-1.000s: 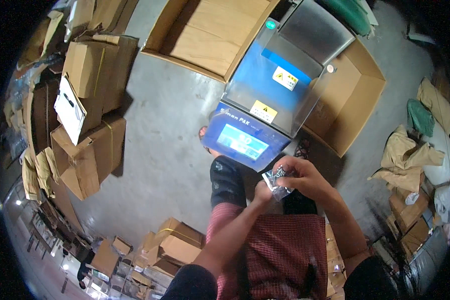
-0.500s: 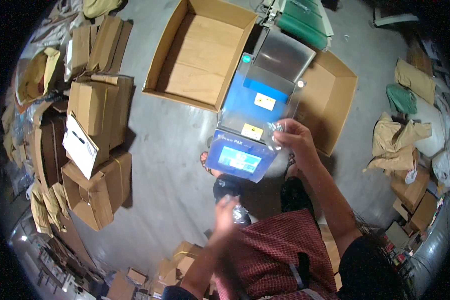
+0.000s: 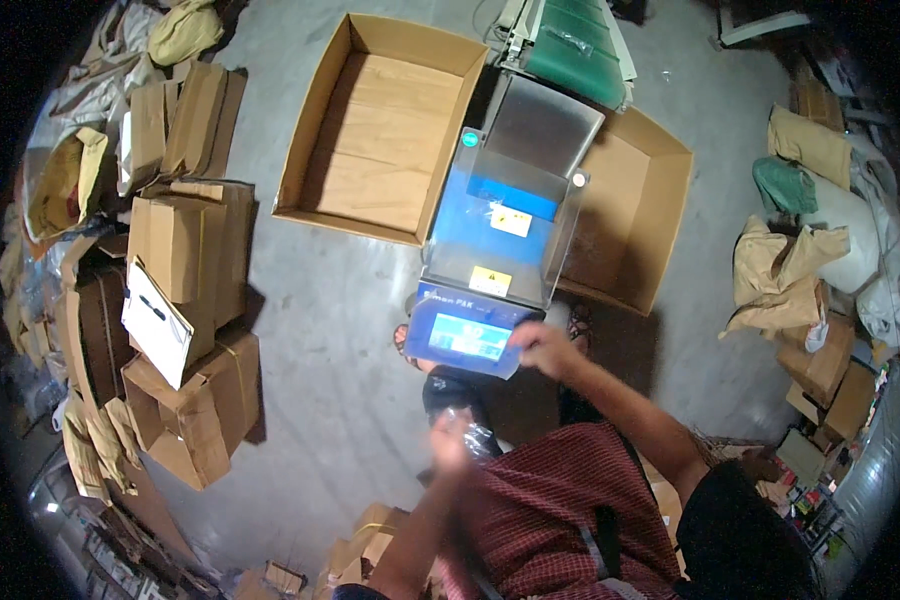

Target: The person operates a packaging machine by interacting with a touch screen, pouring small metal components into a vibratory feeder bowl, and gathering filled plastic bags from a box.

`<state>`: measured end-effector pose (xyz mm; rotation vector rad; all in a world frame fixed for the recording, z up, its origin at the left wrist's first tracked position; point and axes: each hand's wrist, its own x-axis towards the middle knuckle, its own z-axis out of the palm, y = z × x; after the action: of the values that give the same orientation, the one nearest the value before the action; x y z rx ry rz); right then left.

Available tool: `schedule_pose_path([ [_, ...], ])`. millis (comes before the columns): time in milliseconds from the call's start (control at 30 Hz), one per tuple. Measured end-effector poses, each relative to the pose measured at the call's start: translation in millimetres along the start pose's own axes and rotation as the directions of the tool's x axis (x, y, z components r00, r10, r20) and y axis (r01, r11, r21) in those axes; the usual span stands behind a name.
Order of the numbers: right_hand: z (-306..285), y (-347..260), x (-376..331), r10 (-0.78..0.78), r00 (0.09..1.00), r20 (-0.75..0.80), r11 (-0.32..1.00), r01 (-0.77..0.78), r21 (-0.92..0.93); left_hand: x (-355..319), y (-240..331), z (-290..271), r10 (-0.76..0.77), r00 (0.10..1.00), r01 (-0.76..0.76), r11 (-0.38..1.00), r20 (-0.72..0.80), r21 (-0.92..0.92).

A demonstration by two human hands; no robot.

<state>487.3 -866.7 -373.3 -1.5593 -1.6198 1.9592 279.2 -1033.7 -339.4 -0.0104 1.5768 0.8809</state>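
The left hand [image 3: 450, 447] has its grip closed on a shiny clear bag [image 3: 479, 440], which pokes out at its 3 o'clock. The bag is near the red cloth [image 3: 560, 490] on the lap, perhaps held low and close so it does not hide the screen [image 3: 468, 340]. The screen is on the front of the blue machine [image 3: 465, 225] and is turned to the person, likely so it is easy to see. The right hand [image 3: 548, 350] is at the screen's 3 o'clock, with its fingers bent at the edge. I cannot tell if its grip has anything in it, or if it touches the screen. A big open box [image 3: 390, 120] sits at the machine's 10 o'clock and a second box [image 3: 665, 200] near its 2 o'clock, both open side up, maybe so things can drop in. A green belt [image 3: 570, 45] is at 1 o'clock. The left arm comes from low down and points to 1 o'clock. The right arm reaches out longer and points to 10 o'clock.
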Motion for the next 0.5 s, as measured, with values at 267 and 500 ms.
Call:
schedule_pose_path([
  [267,21.5,-28.0,-31.0,0.331,0.938,0.101,0.877,-0.345,0.333,-1.5,-2.4,-4.2,0.001,1.000,-0.001,0.999,-0.005,-0.045],
  [500,-10.7,-38.9,0.1,0.189,0.981,0.033,0.883,-0.185,0.431,-3.8,3.5,-3.2,0.003,1.000,-0.003,0.999,-0.017,-0.049],
])
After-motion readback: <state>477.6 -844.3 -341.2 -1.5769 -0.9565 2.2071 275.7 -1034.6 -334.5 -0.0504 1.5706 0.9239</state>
